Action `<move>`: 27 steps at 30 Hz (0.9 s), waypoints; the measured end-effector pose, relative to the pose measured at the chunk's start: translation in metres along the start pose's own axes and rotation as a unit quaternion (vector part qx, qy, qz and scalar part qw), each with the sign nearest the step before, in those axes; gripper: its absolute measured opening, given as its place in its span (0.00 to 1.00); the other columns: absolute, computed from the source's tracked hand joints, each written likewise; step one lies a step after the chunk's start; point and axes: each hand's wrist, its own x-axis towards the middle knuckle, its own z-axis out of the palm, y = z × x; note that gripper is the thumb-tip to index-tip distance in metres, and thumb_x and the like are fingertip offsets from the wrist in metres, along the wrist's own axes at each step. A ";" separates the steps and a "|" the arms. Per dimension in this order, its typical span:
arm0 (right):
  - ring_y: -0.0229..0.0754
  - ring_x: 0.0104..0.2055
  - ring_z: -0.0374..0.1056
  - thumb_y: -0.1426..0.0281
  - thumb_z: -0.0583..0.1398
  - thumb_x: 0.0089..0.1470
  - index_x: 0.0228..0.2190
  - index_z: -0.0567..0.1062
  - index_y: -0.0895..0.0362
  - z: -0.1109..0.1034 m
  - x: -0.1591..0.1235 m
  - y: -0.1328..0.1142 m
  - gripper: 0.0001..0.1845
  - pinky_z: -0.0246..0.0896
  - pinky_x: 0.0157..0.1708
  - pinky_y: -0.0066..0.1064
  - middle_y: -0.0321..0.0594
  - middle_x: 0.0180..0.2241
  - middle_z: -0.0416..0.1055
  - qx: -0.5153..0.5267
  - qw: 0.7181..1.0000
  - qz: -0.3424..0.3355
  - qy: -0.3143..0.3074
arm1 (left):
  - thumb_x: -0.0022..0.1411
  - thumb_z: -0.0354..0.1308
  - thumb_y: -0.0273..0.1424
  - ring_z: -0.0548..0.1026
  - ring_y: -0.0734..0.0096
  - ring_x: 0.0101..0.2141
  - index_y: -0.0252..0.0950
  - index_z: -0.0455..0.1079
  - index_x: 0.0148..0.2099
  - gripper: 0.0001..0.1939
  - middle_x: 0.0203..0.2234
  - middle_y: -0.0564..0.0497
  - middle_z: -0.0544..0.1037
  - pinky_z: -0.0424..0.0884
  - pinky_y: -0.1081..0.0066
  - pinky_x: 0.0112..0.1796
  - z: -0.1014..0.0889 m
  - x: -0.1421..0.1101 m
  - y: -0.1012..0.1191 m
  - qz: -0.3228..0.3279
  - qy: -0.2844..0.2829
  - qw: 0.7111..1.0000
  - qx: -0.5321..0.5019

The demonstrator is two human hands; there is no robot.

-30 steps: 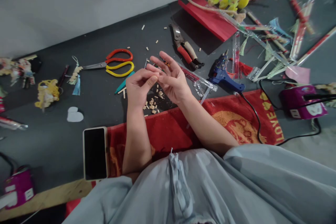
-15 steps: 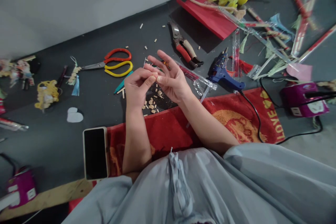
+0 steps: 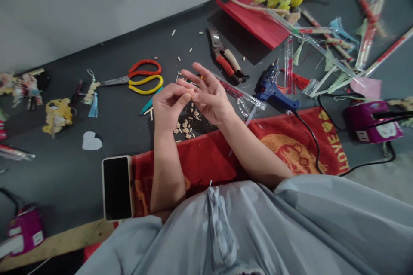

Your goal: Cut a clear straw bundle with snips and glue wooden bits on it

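Observation:
My left hand (image 3: 169, 109) is curled, its thumb and fingertips pinched together on something too small to make out. My right hand (image 3: 208, 96) meets it at the fingertips, thumb and forefinger pinched, the other fingers fanned out. Both hands hover above a heap of small cut wooden bits (image 3: 187, 125) on the dark tabletop (image 3: 64, 167). A thin pin-like piece sticks up just past the fingertips. My forearms rest on a red towel (image 3: 290, 146).
Red-and-yellow scissors (image 3: 142, 77), red-handled pruners (image 3: 226, 58) and a blue glue gun (image 3: 274, 90) lie beyond the hands. A phone (image 3: 117, 187) lies at the lower left. Red paper (image 3: 254, 19), wrapped sticks and tassels crowd the right; purple devices (image 3: 372, 122) sit at both sides.
The hands have stayed together at the fingertips with only slight finger shifts. The view has drifted a little.

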 end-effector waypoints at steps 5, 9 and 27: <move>0.47 0.62 0.58 0.69 0.66 0.40 0.50 0.61 0.44 0.001 -0.001 -0.001 0.35 0.62 0.58 0.44 0.35 0.60 0.61 -0.016 0.999 0.005 0.029 | 0.54 0.63 0.38 0.76 0.74 0.32 0.43 0.74 0.29 0.05 0.27 0.56 0.78 0.72 0.67 0.37 0.000 0.001 0.004 0.011 0.002 0.999 0.046; 0.48 0.62 0.59 0.68 0.67 0.39 0.49 0.61 0.45 0.001 -0.001 -0.002 0.35 0.63 0.57 0.45 0.36 0.60 0.60 -0.014 0.999 0.006 0.037 | 0.53 0.63 0.39 0.76 0.73 0.32 0.43 0.74 0.29 0.07 0.27 0.55 0.77 0.73 0.66 0.38 0.000 0.001 0.006 -0.003 -0.001 0.997 0.071; 0.47 0.61 0.59 0.67 0.67 0.39 0.46 0.62 0.45 -0.007 0.001 0.001 0.33 0.65 0.56 0.44 0.35 0.59 0.62 -0.018 0.999 0.021 0.037 | 0.54 0.63 0.37 0.76 0.72 0.32 0.42 0.74 0.29 0.06 0.27 0.54 0.78 0.73 0.65 0.39 -0.003 0.004 0.009 0.024 -0.029 0.994 0.100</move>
